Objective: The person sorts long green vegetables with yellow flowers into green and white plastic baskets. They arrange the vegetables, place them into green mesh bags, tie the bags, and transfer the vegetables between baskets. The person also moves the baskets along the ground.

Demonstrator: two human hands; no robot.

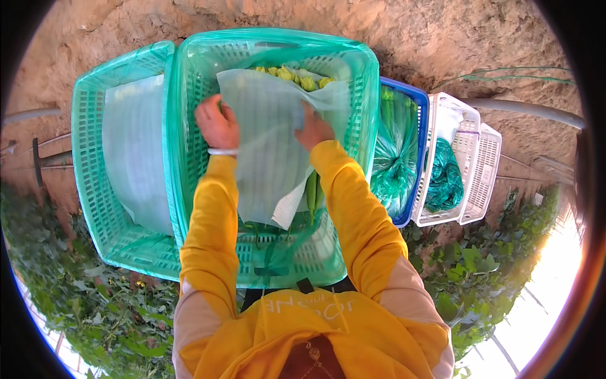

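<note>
A large green plastic crate (279, 35), lined with thin green plastic film, stands before me. In it lie long green gourds (311, 192) with yellow blossoms (307, 84) at their far ends. A thin translucent white sheet (270, 142) covers most of them, and its near right corner is folded over. My left hand (218, 123), with a white band at the wrist, is at the sheet's left edge, fingers curled. On the right part of the sheet rests my right hand (315, 127), thumb and forefinger apart. Whether either hand grips the sheet is unclear.
Left of it, another film-lined green crate (87, 166) holds a white sheet (137, 151). On the right stand a blue crate (421, 156) with bagged green produce (393, 142) and white crates (478, 184), one holding crumpled green film (444, 177). Leafy plants (118, 312) grow behind me.
</note>
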